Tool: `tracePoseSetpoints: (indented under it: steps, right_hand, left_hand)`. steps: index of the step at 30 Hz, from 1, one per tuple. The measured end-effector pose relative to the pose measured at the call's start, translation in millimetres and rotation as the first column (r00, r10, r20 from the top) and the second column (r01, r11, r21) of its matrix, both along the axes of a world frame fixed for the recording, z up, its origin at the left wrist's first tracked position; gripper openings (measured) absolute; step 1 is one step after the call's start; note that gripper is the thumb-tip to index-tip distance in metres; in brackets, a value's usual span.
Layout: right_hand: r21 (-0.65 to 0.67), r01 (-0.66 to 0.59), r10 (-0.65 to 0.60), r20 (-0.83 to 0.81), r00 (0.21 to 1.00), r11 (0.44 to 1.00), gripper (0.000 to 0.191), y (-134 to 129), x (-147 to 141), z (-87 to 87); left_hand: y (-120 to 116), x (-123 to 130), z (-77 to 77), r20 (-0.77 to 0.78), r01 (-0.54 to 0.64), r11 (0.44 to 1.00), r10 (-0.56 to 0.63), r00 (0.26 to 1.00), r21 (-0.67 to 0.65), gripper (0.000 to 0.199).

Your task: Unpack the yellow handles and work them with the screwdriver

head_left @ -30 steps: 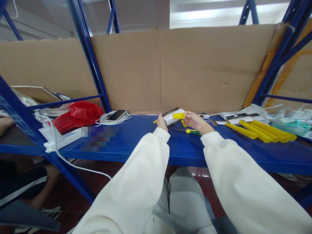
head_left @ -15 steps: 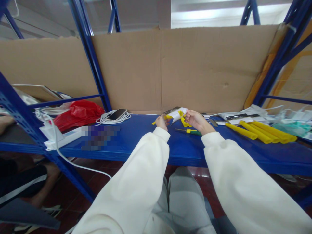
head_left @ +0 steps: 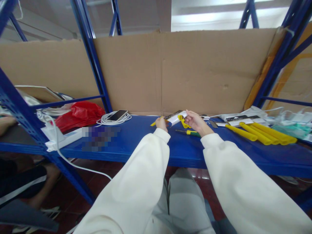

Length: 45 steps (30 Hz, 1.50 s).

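My left hand (head_left: 161, 123) is closed around a slim yellow piece (head_left: 153, 123), whose tip sticks out on its left. Black-and-white packaging (head_left: 175, 117) runs from that hand toward the right, with a yellow rounded end showing at its right part. My right hand (head_left: 196, 121) pinches the packaging's white right edge between thumb and fingers. Just below, on the blue shelf, lies a screwdriver (head_left: 189, 132) with a yellow-and-green handle. Another yellow curved piece (head_left: 185, 124) is partly visible behind it, beside my right hand.
Several yellow tubes (head_left: 264, 132) and black-and-white packages (head_left: 243, 119) lie right. At left are a phone (head_left: 118, 114) on a coiled white cable (head_left: 108, 120), a red plastic bag (head_left: 79, 114) and a white power strip (head_left: 69, 138). Cardboard (head_left: 131, 74) stands behind; another person's hand (head_left: 6, 123) shows far left.
Both hands keep their hold. The packaging has turned and dipped slightly, and my right hand has shifted a little. The whole view has moved slightly.
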State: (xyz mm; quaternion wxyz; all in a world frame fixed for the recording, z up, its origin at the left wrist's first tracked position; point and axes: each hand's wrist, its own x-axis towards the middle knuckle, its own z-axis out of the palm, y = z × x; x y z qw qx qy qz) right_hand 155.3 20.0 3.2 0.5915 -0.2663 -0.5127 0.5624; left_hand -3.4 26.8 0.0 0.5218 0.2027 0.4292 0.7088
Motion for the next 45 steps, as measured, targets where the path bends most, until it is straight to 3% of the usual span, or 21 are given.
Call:
tracePoseSetpoints:
  steps: [3,6,11,17,23,28,30,37,42,45]
  right_hand:
    - [0.025,0.008,-0.006,-0.061,0.998,1.0,0.052,-2.4,0.9,3.1]
    - [0.037,0.063,-0.057,-0.147,0.987,0.997,0.052,-2.3,4.5,6.6]
    - [-0.085,0.261,-0.274,-0.255,0.927,0.962,0.045,10.2,16.6,5.5]
    - [-0.13,0.623,-0.636,-0.18,0.75,0.771,0.032,25.0,35.6,-1.6]
    - [-0.12,0.755,-0.764,-0.133,0.631,0.644,0.023,25.5,40.0,-1.8]
    - [-0.021,0.879,-0.879,-0.045,0.475,0.476,0.014,32.6,52.9,-2.6]
    - [-0.004,0.895,-0.895,0.018,0.445,0.445,0.013,37.9,63.6,-3.5]
    - [-0.11,0.863,-0.827,0.252,0.504,0.492,0.014,61.5,108.8,-5.8]
    - [-0.142,0.826,-0.755,0.344,0.558,0.546,0.025,80.7,127.1,-13.4]
    - [-0.146,0.825,-0.752,0.35,0.559,0.545,0.028,89.0,133.2,-17.1]
  left_hand:
    - [2.2,-1.8,-1.4,-0.018,-0.037,0.999,0.037,0.999,-0.029,0.009]
    - [2.9,-3.7,-1.3,-0.034,-0.068,0.996,0.066,0.997,-0.063,0.02]
    - [0.6,-4.4,1.0,-0.042,-0.037,0.997,0.034,0.999,-0.066,0.025]
    - [-0.2,-3.6,1.5,-0.048,-0.035,0.996,0.031,0.998,-0.082,0.021]
    - [-2.0,0.4,0.4,0.024,0.064,0.995,-0.062,0.998,-0.081,0.035]
    - [-8.6,1.0,3.8,-0.011,0.174,0.978,-0.176,0.984,-0.114,0.034]
    - [-12.1,1.5,5.2,-0.022,0.228,0.966,-0.232,0.972,-0.123,0.033]
    - [-17.4,3.9,5.4,-0.038,0.317,0.939,-0.325,0.945,-0.131,0.032]
    - [-15.9,6.5,3.0,-0.04,0.323,0.935,-0.332,0.943,-0.143,0.031]
    - [-16.6,8.0,1.9,-0.047,0.332,0.933,-0.341,0.939,-0.135,0.031]
